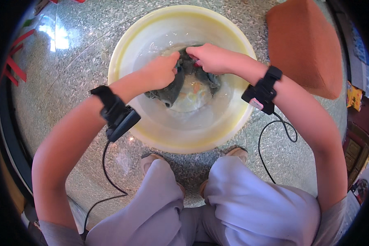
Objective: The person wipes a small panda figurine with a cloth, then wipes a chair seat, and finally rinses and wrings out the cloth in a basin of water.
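A round plastic basin [184, 144], white with a yellow band inside its rim, stands on the floor in front of my feet with water in it. Dark grey-green wet cloth [175, 87] hangs from both my hands and dips into the water. My left hand [161, 70] grips one part of it, fingers curled. On the other side, my right hand [210, 58] pinches another part, where a small red patch shows under the fingers. The cloth's full shape is hidden by the hands and folds. Orange and pale patches show at the basin's bottom.
An orange-brown cushion-like block [295, 49] stands right of the basin. Red legs of a stool or chair [17, 66] show at the far left. Black straps with devices circle both wrists, and their cables [104, 166] trail down. The speckled stone floor [80, 70] reflects light.
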The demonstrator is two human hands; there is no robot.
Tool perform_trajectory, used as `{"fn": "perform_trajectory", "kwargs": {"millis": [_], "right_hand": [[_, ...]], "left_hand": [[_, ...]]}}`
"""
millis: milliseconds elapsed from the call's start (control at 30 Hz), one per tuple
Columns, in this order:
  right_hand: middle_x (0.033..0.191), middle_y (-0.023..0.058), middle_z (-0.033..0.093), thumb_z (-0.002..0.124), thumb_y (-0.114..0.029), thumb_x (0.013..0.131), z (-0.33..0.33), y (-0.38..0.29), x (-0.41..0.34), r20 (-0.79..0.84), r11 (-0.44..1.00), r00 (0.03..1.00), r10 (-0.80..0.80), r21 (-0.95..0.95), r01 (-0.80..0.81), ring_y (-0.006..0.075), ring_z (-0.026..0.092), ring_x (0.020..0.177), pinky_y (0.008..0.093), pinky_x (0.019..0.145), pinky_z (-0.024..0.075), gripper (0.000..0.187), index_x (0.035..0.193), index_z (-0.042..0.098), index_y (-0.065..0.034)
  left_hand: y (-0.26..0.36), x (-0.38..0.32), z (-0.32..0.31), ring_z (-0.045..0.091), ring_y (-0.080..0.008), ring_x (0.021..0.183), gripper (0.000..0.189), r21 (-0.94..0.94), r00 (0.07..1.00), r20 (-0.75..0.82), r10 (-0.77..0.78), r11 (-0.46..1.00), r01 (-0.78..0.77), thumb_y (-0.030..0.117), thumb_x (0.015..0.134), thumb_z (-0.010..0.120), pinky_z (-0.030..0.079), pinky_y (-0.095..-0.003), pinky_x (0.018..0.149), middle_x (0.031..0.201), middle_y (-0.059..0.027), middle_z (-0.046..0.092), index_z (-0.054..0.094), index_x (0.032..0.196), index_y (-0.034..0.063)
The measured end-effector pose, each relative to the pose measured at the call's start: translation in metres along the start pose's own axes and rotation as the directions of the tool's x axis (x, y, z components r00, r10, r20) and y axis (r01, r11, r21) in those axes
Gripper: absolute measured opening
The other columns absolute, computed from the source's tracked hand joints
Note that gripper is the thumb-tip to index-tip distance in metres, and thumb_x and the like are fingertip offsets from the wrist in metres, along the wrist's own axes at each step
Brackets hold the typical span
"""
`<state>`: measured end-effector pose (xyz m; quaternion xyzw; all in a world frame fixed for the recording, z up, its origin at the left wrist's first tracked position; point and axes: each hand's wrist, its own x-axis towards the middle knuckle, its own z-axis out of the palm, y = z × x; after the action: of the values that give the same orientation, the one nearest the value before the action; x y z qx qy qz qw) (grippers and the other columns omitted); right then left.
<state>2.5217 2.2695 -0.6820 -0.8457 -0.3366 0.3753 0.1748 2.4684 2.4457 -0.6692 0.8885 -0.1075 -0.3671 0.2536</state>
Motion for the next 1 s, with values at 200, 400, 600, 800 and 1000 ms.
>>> {"fn": "perform_trajectory", "kwargs": {"millis": [200, 400, 600, 800, 1000], "right_hand": [[0.073, 0.0022, 0.045, 0.059, 0.005, 0.074, -0.016, 0.004, -0.028, -0.014, 0.840, 1.000, 0.005, 0.542, 0.003, 0.0141, 0.047, 0.070, 0.0326, 0.070, 0.0465, 0.020, 0.089, 0.051, -0.0052], [0.076, 0.0094, 0.059, 0.069, -0.010, 0.068, -0.011, -0.021, -0.034, -0.457, 0.816, 0.876, -0.154, 0.441, 0.374, 0.0207, 0.057, 0.071, 0.0314, 0.064, 0.0448, 0.023, 0.086, 0.055, -0.0051], [0.070, 0.0108, 0.060, 0.062, -0.008, 0.075, -0.047, -0.021, -0.043, -0.488, 0.865, 0.855, -0.176, 0.337, 0.371, 0.0194, 0.057, 0.066, 0.0315, 0.064, 0.0451, 0.011, 0.084, 0.059, -0.0025], [0.078, 0.0034, 0.061, 0.060, -0.007, 0.078, -0.104, -0.023, -0.075, -0.261, 0.727, 0.942, -0.211, 0.603, 0.329, 0.0087, 0.061, 0.070, 0.0212, 0.069, 0.0489, 0.008, 0.082, 0.058, -0.0008], [0.074, -0.0031, 0.054, 0.063, -0.014, 0.082, -0.143, -0.068, -0.114, -0.251, 0.575, 0.957, -0.147, 0.766, 0.289, 0.0027, 0.050, 0.068, 0.0183, 0.063, 0.0393, 0.016, 0.089, 0.056, -0.0018]], "left_hand": [[0.033, -0.034, -0.028, 0.053, -0.0386, 0.088, 0.019, -0.264, 0.948, -0.279, 0.154, 0.937, -0.230, 0.009, 0.083, 0.045, 0.041, -0.0416, 0.074, 0.089, -0.0206, 0.056, 0.042, 0.101, 0.0024], [0.069, -0.060, -0.067, 0.040, -0.0020, 0.066, 0.010, -0.403, 0.944, -0.248, 0.219, 0.863, -0.306, 0.012, 0.090, 0.047, 0.034, -0.0191, 0.057, 0.071, 0.0030, 0.041, 0.039, 0.095, 0.0089], [0.077, -0.083, -0.093, 0.046, 0.0005, 0.066, 0.008, -0.536, 0.936, -0.224, 0.271, 0.768, -0.351, 0.015, 0.092, 0.045, 0.037, -0.0151, 0.058, 0.074, 0.0022, 0.049, 0.039, 0.094, 0.0091], [0.083, -0.104, -0.116, 0.044, 0.0018, 0.063, 0.012, -0.483, 0.903, -0.298, 0.310, 0.767, -0.423, 0.015, 0.090, 0.050, 0.034, -0.0137, 0.054, 0.070, 0.0036, 0.049, 0.040, 0.091, 0.0089], [0.083, -0.121, -0.125, 0.045, 0.0023, 0.062, 0.015, -0.372, 0.925, -0.309, 0.220, 0.868, -0.331, 0.013, 0.087, 0.054, 0.033, -0.0140, 0.053, 0.066, 0.0042, 0.049, 0.040, 0.090, 0.0088]]}}
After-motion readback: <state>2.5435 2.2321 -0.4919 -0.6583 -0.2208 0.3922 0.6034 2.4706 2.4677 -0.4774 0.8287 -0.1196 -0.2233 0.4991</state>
